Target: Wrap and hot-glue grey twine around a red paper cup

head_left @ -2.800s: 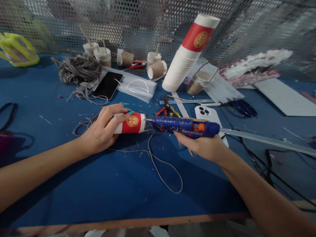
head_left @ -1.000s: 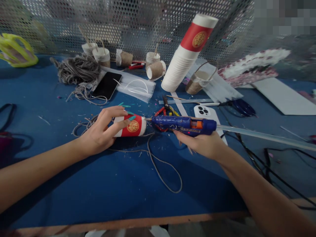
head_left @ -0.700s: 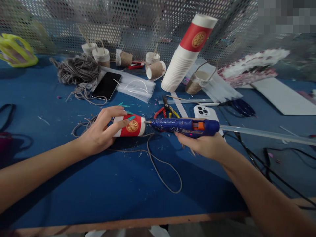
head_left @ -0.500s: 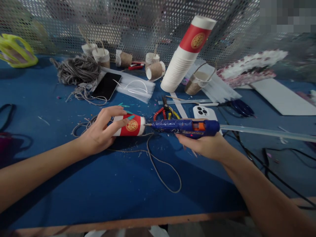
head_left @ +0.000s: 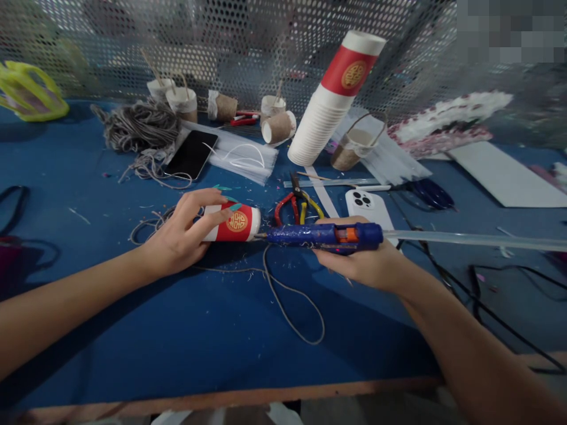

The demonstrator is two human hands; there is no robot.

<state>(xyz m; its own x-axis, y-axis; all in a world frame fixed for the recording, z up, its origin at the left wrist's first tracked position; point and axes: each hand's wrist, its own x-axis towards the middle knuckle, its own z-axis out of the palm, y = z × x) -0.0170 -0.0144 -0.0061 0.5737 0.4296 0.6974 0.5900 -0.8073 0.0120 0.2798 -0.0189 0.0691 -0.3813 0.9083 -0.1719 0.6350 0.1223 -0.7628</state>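
Observation:
A red and white paper cup (head_left: 237, 225) lies on its side on the blue table (head_left: 186, 342), its end facing right. Around its left part my left hand (head_left: 179, 236) is closed, green nails on the cup's upper side. My right hand (head_left: 367, 257) grips a blue glue gun (head_left: 305, 235), with a long clear glue stick (head_left: 460, 238) running out of its back. The gun's nozzle is at the lower edge of the cup's right end. Thin grey cord (head_left: 295, 289) loops over the table below the gun and passes near the cup.
Behind are a leaning cup stack (head_left: 321, 109), a grey cord bundle (head_left: 142, 125), a black phone (head_left: 192, 154), pliers (head_left: 296, 198) and several small wrapped cups. A white phone (head_left: 367, 206) lies beyond my right hand. Black cables (head_left: 482, 307) cross the right side.
My right hand has moved the glue gun slightly left and down, so its nozzle has shifted from beside the cup's end to its lower edge. My left hand and the cup have barely moved.

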